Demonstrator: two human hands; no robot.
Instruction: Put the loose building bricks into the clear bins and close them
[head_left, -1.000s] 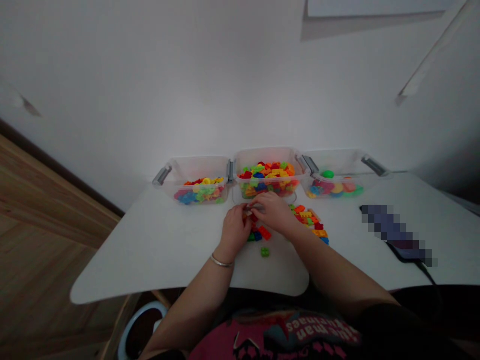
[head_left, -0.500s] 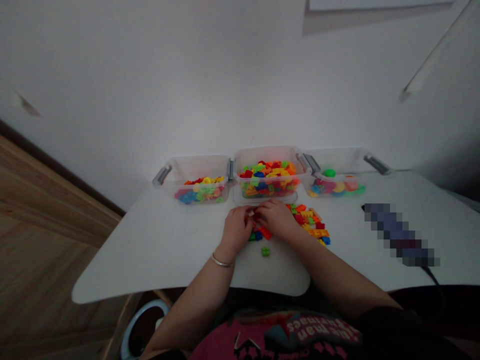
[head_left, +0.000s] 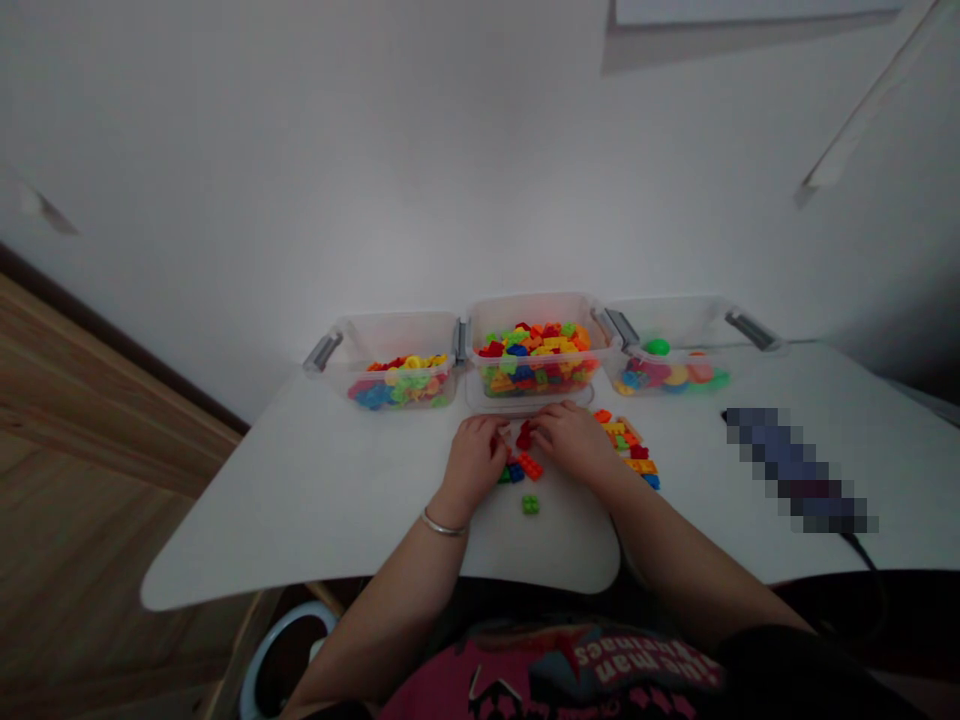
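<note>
We're looking at what seems a room in a home: toy bricks (head_left: 530, 466) lie right between the fingers (head_left: 529, 428), tubs (head_left: 536, 375) of colourful pieces sit just beyond them, and there's a white tabletop (head_left: 360, 500) under it all, a plain wall (head_left: 300, 180) behind, wood panelling (head_left: 90, 480) off to the left.

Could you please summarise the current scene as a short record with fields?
surface: white table
left hand: silver bangle on the wrist; left hand at small bricks, grip unclear
right hand: right hand, fingertips at a dark red brick
nearest brick: light green brick, apart from the others
right-side pile: mixed bricks, partly behind the right forearm
containers: three clear plastic bins in a row by the wall, each holding colourful pieces
</note>
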